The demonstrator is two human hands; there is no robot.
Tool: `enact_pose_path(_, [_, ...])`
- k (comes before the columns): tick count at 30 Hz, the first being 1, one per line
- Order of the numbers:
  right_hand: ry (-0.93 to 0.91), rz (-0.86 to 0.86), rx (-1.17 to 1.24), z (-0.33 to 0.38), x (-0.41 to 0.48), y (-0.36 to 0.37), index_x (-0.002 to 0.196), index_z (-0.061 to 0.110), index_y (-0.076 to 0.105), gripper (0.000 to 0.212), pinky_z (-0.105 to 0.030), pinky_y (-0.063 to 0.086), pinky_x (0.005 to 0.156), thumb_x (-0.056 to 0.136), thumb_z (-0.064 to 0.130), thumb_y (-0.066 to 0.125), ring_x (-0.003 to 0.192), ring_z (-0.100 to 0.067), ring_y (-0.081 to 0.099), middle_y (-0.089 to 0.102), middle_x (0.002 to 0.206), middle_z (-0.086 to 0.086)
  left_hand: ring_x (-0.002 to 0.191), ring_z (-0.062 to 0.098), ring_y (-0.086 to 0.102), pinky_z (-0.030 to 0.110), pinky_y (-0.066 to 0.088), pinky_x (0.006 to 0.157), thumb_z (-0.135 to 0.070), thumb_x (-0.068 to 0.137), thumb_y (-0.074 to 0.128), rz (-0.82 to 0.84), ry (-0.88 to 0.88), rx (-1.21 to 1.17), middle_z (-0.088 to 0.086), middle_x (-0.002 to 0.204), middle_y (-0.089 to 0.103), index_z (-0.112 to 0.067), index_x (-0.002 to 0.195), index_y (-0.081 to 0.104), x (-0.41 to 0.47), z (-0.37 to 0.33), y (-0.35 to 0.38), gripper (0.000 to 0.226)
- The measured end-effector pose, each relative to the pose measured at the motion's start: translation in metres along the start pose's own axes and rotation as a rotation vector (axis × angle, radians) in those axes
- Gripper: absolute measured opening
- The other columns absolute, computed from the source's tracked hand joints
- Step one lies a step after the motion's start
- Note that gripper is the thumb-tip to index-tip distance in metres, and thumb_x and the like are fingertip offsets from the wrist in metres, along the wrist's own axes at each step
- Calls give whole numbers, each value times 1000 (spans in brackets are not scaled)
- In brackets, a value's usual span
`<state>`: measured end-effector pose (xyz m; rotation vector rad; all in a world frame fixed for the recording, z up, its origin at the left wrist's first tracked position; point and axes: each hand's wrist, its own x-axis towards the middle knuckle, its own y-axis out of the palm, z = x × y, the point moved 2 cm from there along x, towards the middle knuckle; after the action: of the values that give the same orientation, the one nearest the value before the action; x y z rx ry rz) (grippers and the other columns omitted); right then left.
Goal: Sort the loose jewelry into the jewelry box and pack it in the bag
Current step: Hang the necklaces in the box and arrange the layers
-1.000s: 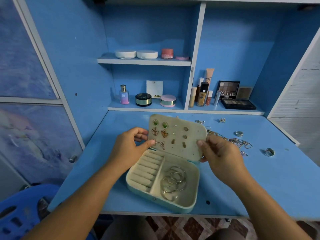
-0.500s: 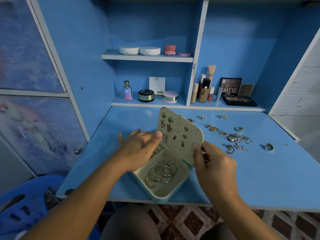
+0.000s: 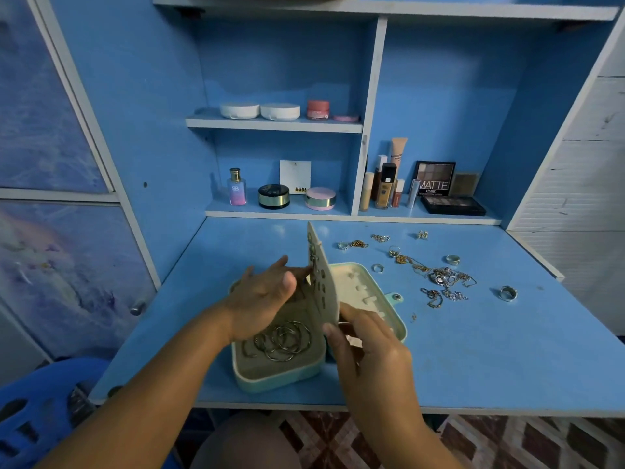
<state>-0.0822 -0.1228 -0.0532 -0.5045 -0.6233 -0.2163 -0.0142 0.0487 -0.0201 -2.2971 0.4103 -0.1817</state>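
A teal jewelry box point(image 3: 270, 377) with a cream lining lies open on the blue desk point(image 3: 473, 360). Its lid point(image 3: 372, 292) is folded out to the right. Several metal hoops point(image 3: 287, 340) lie in the base. A cream earring panel point(image 3: 324, 286) stands upright between base and lid, edge-on to me, with small earrings pinned on its left face. My left hand point(image 3: 263, 299) touches that face with straight fingers. My right hand point(image 3: 368, 346) pinches the panel's lower near edge. Loose chains and rings point(image 3: 446, 279) lie tangled on the desk to the right. No bag is in view.
Single rings point(image 3: 508, 293) point(image 3: 452, 259) point(image 3: 377, 267) and small pieces point(image 3: 380, 237) are scattered behind and right of the box. Cosmetics stand on the back shelves, with a palette point(image 3: 453, 205) at the right. A blue plastic chair point(image 3: 37, 411) is at lower left.
The box has turned so its lid now lies to the right, and the earring panel has swung from facing me to edge-on. My left hand's fingers have straightened against it.
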Motion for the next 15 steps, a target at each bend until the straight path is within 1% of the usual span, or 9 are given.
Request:
enact_pose_path(2, [-20, 1, 3, -1, 1, 0, 112, 15, 68, 41, 1, 43, 69, 88, 43, 51, 88, 15, 56, 65, 95, 10, 139, -1, -10, 36, -17, 118, -105, 25, -12, 12, -54, -6, -20, 156, 7, -65, 119, 25, -1, 3, 0, 108])
enact_pose_path(4, [-29, 8, 30, 0, 1, 2, 112, 14, 68, 41, 0, 44, 71, 87, 43, 52, 88, 14, 56, 66, 97, 8, 149, 15, -9, 48, -8, 121, -107, 24, -8, -2, -94, -50, -18, 160, 7, -53, 140, 25, 2, 11, 0, 132])
enact_pose_path(7, [-49, 31, 83, 3, 0, 7, 115, 14, 67, 46, -6, 49, 71, 89, 49, 51, 90, 10, 57, 63, 98, 9, 149, 10, 0, 44, 2, 123, -109, 30, 3, -21, -109, -191, -16, 160, 12, -31, 152, 22, 6, 5, -6, 146])
enact_pose_path(9, [-63, 41, 105, 5, 0, 11, 116, 14, 66, 48, -5, 49, 73, 89, 50, 50, 93, 10, 56, 63, 99, 8, 138, -5, 2, 28, 2, 120, -107, 36, 12, -20, -142, -320, -31, 146, 7, -40, 146, 19, 7, -5, -9, 129])
enact_pose_path(10, [-71, 44, 107, 5, 0, 12, 116, 13, 66, 46, -5, 48, 74, 90, 48, 51, 93, 9, 57, 63, 99, 7, 133, -7, 6, 22, 4, 116, -103, 47, 17, 3, -134, -382, -35, 139, 11, -47, 138, 22, 6, -12, -9, 107])
enact_pose_path(11, [-80, 45, 101, 4, 0, 13, 116, 13, 66, 45, -4, 48, 76, 90, 47, 51, 93, 8, 57, 64, 100, 6, 135, -6, 14, 24, 7, 117, -98, 59, 23, 32, -112, -428, -34, 140, 23, -48, 134, 36, 5, -17, -10, 91])
enact_pose_path(12, [-89, 47, 91, 3, 0, 13, 116, 12, 65, 45, -5, 48, 77, 91, 46, 51, 92, 7, 57, 64, 100, 5, 140, 0, 24, 34, 12, 121, -93, 69, 31, 50, -96, -432, -28, 142, 39, -48, 131, 49, 7, -16, -9, 80])
enact_pose_path(13, [-93, 54, 89, 2, -1, 13, 117, 13, 65, 44, -6, 48, 78, 92, 46, 50, 93, 7, 57, 64, 101, 6, 139, 7, 37, 43, 18, 121, -92, 71, 36, 52, -76, -424, -20, 141, 51, -42, 130, 58, 8, -12, -6, 80])
enact_pose_path(15, [-88, 83, 106, -1, -2, 12, 120, 15, 63, 44, -9, 51, 78, 92, 46, 49, 95, 6, 57, 62, 104, 8, 137, 20, 43, 50, 22, 118, -91, 68, 37, -11, -103, -399, -5, 140, 55, -30, 130, 62, 9, -3, -2, 91])
